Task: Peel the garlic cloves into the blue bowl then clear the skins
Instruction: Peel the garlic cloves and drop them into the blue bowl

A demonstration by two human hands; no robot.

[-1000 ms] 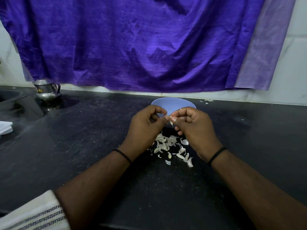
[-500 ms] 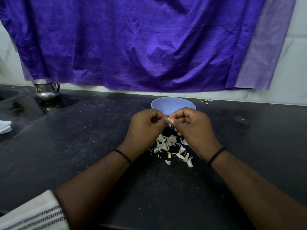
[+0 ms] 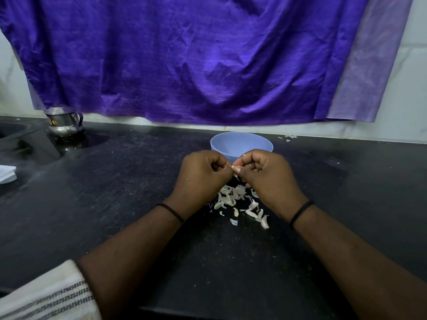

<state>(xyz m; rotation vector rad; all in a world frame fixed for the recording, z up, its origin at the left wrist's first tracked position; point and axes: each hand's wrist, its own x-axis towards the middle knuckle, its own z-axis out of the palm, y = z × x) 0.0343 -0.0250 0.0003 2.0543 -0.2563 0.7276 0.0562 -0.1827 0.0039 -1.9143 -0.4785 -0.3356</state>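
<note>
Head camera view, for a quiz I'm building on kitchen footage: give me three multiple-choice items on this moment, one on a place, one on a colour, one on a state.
1. Where does the pile of garlic skins lie?
A. inside the bowl
B. on the black counter, beneath the hands and nearer the camera than the bowl
C. beside the steel pot

2. What colour is the cloth hanging on the wall?
A. purple
B. green
C. white

3. What are the two hands doing?
A. lying flat on the counter
B. lifting the bowl
C. pinching one garlic clove between them

Answers:
1 B: the garlic skins are scattered on the counter, in front of the blue bowl.
2 A: the cloth is purple.
3 C: the left hand and right hand meet with curled fingers on the garlic clove.
</note>
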